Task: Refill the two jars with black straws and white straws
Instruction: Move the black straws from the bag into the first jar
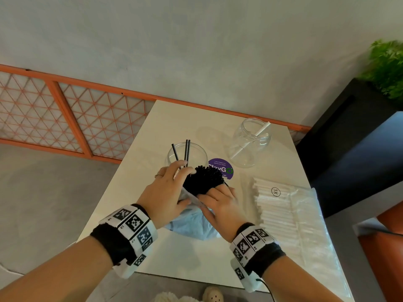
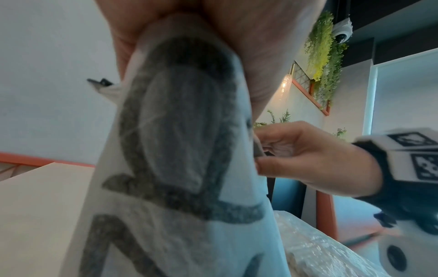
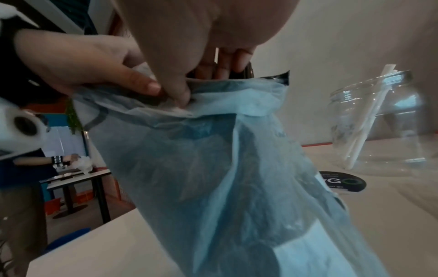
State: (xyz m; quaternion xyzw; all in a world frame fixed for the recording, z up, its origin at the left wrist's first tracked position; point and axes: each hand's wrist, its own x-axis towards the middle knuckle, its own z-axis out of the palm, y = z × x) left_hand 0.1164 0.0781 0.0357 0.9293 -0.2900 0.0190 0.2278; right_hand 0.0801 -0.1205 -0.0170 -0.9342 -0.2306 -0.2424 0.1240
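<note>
A thick bundle of black straws (image 1: 204,179) stands out of the mouth of a thin bluish plastic bag (image 1: 192,223) held over the white table (image 1: 174,256). My left hand (image 1: 183,186) grips the bundle, fingers over its far side and thumb on the bag. My right hand (image 1: 211,195) pinches the bag's rim (image 3: 184,105) beside the straws. Just behind stands a clear jar (image 1: 187,155) with three black straws. A second clear jar (image 1: 250,142), holding a few white straws, stands at the back right. The left wrist view is mostly filled by the bag (image 2: 184,150).
A clear pack of white straws (image 1: 281,210) lies along the table's right side. A round purple sticker (image 1: 221,168) lies between the jars. A dark planter (image 1: 349,118) and a blue seat stand to the right. An orange lattice rail (image 1: 72,118) runs behind.
</note>
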